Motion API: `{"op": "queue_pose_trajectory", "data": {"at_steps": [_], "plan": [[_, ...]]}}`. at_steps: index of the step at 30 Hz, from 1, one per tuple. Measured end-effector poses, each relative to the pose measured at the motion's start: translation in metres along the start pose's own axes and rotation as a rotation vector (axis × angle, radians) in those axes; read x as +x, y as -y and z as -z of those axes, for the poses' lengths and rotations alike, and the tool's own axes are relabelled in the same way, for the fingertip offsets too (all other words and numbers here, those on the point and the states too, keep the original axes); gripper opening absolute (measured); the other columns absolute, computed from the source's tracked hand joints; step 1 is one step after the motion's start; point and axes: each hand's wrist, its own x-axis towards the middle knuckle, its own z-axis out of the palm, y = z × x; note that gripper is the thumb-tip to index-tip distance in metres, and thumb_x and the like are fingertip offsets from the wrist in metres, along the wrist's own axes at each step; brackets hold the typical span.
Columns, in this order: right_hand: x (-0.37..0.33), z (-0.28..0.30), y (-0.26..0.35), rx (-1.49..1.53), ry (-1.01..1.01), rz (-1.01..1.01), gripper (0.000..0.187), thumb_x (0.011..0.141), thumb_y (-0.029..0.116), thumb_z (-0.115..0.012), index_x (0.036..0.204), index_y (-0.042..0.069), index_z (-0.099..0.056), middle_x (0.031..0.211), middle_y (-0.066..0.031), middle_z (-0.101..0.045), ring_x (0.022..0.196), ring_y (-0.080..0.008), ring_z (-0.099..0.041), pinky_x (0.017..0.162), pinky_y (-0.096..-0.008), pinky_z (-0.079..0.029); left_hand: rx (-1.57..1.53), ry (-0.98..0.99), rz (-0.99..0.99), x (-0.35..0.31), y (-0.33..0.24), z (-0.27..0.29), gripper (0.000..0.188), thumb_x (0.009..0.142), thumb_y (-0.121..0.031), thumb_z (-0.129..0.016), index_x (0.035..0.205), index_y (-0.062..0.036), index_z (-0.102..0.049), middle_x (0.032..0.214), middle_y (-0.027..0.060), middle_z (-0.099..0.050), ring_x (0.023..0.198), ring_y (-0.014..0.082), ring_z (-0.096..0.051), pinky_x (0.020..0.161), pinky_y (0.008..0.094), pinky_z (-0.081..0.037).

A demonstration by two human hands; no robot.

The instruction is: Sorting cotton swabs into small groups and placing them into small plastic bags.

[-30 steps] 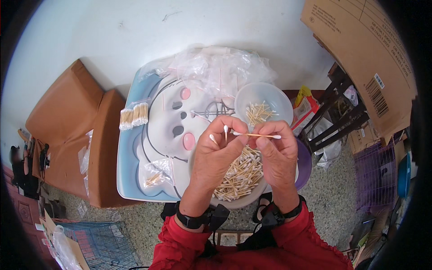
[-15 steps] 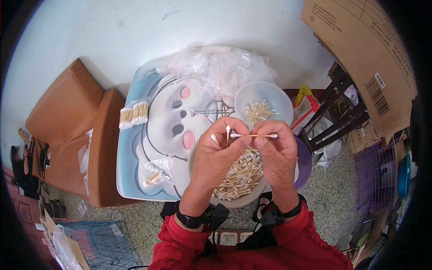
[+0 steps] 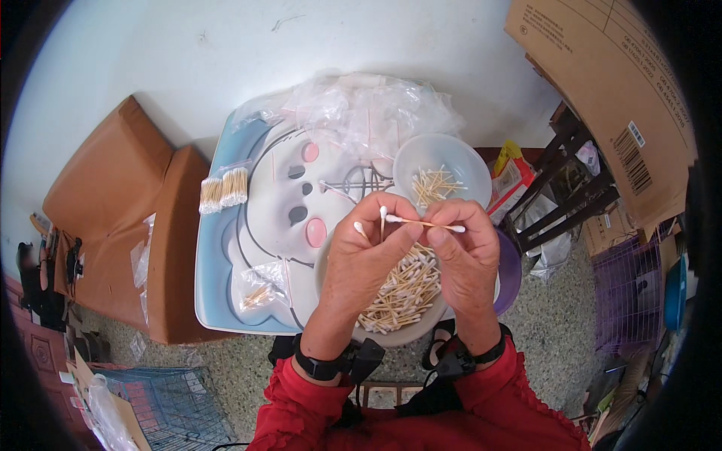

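Note:
Above a bowl of loose cotton swabs [image 3: 406, 297], my left hand [image 3: 368, 252] and my right hand [image 3: 465, 255] meet, fingertips pinched together. Between them a cotton swab [image 3: 426, 223] lies nearly level, a white tip showing at each end. Two more swabs [image 3: 383, 218] stick up from the fingers of my left hand. Just beyond my right hand sits a translucent bowl [image 3: 470, 161] with a small pile of swabs [image 3: 435, 185] in it.
Packed bundles of swabs [image 3: 223, 190] and a clear bag with a few swabs [image 3: 260, 289] lie on the cartoon-printed table [image 3: 214, 278]. Empty plastic bags [image 3: 368, 113] cover its far side. A brown sofa [image 3: 113, 218] stands left; a cardboard box [image 3: 613, 90] looms at the upper right.
Both hands stay almost in place and keep the same pinch. The level swab has shifted very slightly, and the upright swab's tip sits a little higher.

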Motion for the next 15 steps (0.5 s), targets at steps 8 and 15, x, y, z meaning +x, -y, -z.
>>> {"op": "queue_pose_trajectory", "data": {"at_steps": [8,15], "plan": [[0.001,-0.0002,0.001,0.007,-0.03,-0.019,0.017,0.084,0.001,-0.058,0.099,0.0,-0.05,0.095,-0.0074,-0.056,0.088,-0.0114,-0.054,0.081,-0.0237,-0.044,0.026,-0.01,-0.011,0.0002,0.002,-0.0009,0.009,0.081,-0.001,-0.06,0.088,-0.0016,-0.054,0.078,-0.0001,-0.055,0.058,0.0007,-0.042,0.049,0.0138,-0.033],[0.0016,-0.0013,0.0019,-0.029,-0.066,0.009,0.018,0.084,0.001,-0.058,0.1,0.001,-0.05,0.094,-0.0072,-0.057,0.087,-0.0109,-0.055,0.079,-0.0227,-0.045,-0.009,0.07,0.064,-0.0007,0.0024,0.0036,0.011,0.084,0.003,-0.053,0.093,-0.0026,-0.05,0.087,-0.0009,-0.051,0.078,0.0031,-0.048,0.068,0.0158,-0.039]]}}
